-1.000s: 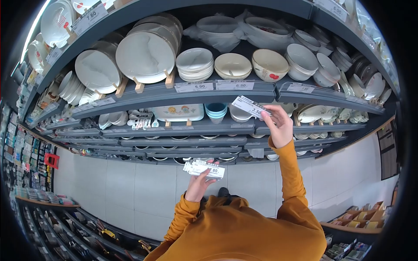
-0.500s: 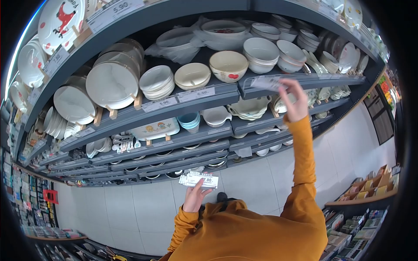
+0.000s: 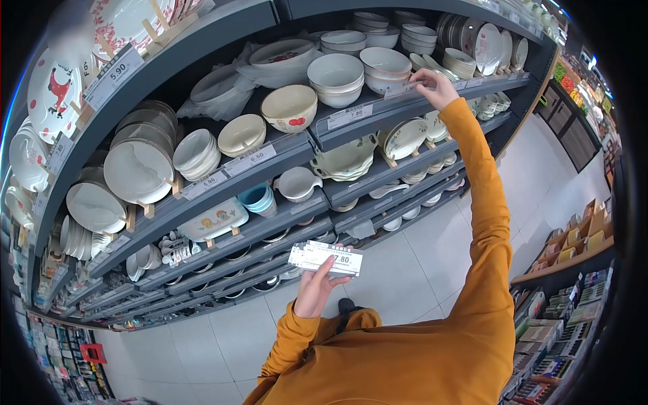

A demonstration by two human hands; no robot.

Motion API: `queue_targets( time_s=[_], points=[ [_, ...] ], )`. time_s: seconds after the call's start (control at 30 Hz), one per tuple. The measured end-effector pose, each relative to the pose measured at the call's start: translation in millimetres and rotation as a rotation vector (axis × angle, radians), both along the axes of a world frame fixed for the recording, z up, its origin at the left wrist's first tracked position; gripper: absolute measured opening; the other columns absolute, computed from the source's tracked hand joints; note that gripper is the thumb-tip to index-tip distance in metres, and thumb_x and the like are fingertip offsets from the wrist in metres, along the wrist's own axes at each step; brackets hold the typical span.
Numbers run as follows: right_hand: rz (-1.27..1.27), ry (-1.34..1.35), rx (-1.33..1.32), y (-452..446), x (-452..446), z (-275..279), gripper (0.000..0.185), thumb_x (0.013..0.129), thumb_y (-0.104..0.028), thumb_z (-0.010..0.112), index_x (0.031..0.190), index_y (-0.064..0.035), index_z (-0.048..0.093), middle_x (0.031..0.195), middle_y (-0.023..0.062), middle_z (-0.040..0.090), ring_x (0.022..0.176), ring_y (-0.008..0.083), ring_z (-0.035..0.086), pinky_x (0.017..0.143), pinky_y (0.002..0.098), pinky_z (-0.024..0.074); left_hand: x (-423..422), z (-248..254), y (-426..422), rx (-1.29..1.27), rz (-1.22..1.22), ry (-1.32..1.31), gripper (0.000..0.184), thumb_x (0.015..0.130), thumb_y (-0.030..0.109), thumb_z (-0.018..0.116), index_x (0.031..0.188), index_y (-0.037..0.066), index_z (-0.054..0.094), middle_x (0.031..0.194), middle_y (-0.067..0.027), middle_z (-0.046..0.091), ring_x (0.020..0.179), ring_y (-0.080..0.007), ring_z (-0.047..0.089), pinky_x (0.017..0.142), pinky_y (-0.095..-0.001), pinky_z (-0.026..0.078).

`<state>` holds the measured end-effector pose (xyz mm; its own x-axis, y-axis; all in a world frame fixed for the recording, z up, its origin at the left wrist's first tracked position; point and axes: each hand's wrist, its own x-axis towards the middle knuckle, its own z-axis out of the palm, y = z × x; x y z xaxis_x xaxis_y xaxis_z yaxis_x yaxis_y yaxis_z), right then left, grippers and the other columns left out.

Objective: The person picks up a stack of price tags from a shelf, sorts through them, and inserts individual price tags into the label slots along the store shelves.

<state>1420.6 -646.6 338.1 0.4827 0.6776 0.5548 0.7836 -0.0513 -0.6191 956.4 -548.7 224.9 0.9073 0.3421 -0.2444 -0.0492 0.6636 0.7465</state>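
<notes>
My left hand (image 3: 317,289) is closed on a fanned stack of white price tags (image 3: 341,262), held low in front of my body with the thumb on top. The top tag reads 7.80. My right hand (image 3: 435,88) reaches out to the front edge of the bowl shelf, its fingers pinched at a clear label strip (image 3: 397,90). To its left a price tag (image 3: 349,116) sits in the shelf edge. Just behind the strip stand stacked white bowls (image 3: 336,75) and rimmed bowls (image 3: 385,66). A cream bowl with a red heart design (image 3: 289,108) is farther left.
Plates on wooden stands (image 3: 138,172) fill the shelf's left part. Lower shelves carry a scalloped dish (image 3: 345,158), blue cups (image 3: 258,198) and a patterned tray (image 3: 214,219). Pale floor tiles (image 3: 418,266) lie below. Another display rack (image 3: 574,243) stands at the right.
My right hand has moved right along the shelf edge, from beside the price tag to the clear strip under the rimmed bowls. The view has shifted right; my left hand still holds the tags.
</notes>
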Motion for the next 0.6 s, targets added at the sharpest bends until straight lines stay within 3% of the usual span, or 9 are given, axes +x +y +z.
queue_targets(
  time_s=[0.2,0.3,0.4,0.43,0.53,0.6],
  points=[
    [0.062,0.089,-0.010,7,11,-4,0.015,0.081,-0.006,0.059,0.095,0.0003,0.062,0.086,0.0052,0.064,0.076,0.0123,0.060,0.073,0.0273,0.0488,0,5,-6,-0.037,0.012,-0.018,0.040,0.097,0.016,0.047,0.133,0.000,0.041,0.130,-0.0188,0.052,0.108,-0.0220,0.060,0.075,-0.0276,0.057],
    [0.000,-0.125,-0.105,10,3,-2,0.016,0.081,-0.011,0.060,0.093,-0.0012,0.063,0.088,0.0066,0.065,0.076,0.0190,0.063,0.074,0.0311,0.0500,1,10,-10,-0.024,0.003,-0.018,0.040,0.097,0.016,0.046,0.133,0.000,0.042,0.130,-0.0185,0.052,0.110,-0.0223,0.059,0.076,-0.0282,0.057],
    [-0.263,-0.467,-0.195,7,-26,0,0.017,0.081,-0.016,0.061,0.091,-0.0029,0.065,0.092,0.0073,0.064,0.083,0.0266,0.062,0.077,0.0351,0.0503,3,12,-13,0.004,-0.005,-0.016,0.039,0.097,0.018,0.046,0.133,0.001,0.043,0.131,-0.0175,0.052,0.111,-0.0219,0.058,0.078,-0.0298,0.056],
    [-0.296,-0.513,-0.222,6,-38,1,0.017,0.083,-0.017,0.060,0.092,-0.0044,0.066,0.096,0.0071,0.062,0.092,0.0290,0.059,0.081,0.0369,0.0495,4,12,-14,0.013,-0.008,-0.023,0.039,0.097,0.019,0.046,0.133,0.002,0.043,0.131,-0.0167,0.052,0.111,-0.0216,0.058,0.080,-0.0312,0.055],
    [-0.351,-0.631,-0.032,-2,-74,4,0.015,0.085,-0.017,0.060,0.093,-0.0042,0.065,0.096,0.0074,0.060,0.094,0.0286,0.058,0.081,0.0374,0.0482,6,18,-16,0.032,0.012,-0.048,0.037,0.098,0.019,0.048,0.131,0.003,0.044,0.131,-0.0158,0.052,0.111,-0.0218,0.058,0.080,-0.0330,0.055],
    [-0.325,-0.551,0.076,-7,-116,11,0.014,0.087,-0.016,0.060,0.093,-0.0034,0.064,0.095,0.0082,0.061,0.093,0.0293,0.058,0.081,0.0372,0.0474,9,20,-15,0.055,0.066,-0.073,0.035,0.097,0.017,0.049,0.129,0.002,0.045,0.131,-0.0153,0.052,0.110,-0.0225,0.059,0.079,-0.0336,0.056]
  ],
)
